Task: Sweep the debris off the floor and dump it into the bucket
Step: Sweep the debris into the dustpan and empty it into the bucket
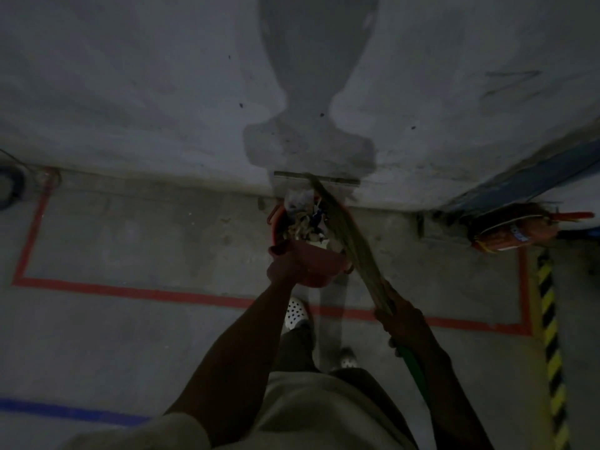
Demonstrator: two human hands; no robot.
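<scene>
While the left hand (pixel 285 271), at centre frame, grips the near edge of the red dustpan (pixel 315 259), the pan sits tipped over the red bucket (pixel 276 222) at the foot of the wall. Debris (pixel 305 219), mixed scraps of paper and plastic, lies heaped inside the bucket. Just right of it, the broom (pixel 350 241) slants from the bucket mouth down to the right hand (pixel 402 319), whose fingers are closed round the bundle where the bristles meet the green handle.

Judging from this, the dumping step is under way. To do it well, the pan's lip should be held low inside the rim and tilted steeply, with the bristles brushing the last scraps forward so that nothing falls outside.

A bare grey concrete floor (pixel 130 241) shows a red tape line (pixel 130 291) boxing in the bucket's spot and a blue tape line (pixel 65 410) at lower left. The pale wall (pixel 130 92) fills the upper frame. At far right lie an orange-red cylinder (pixel 513 232), perhaps an extinguisher, and a yellow-and-black hazard strip (pixel 552 336). Light is dim.
</scene>
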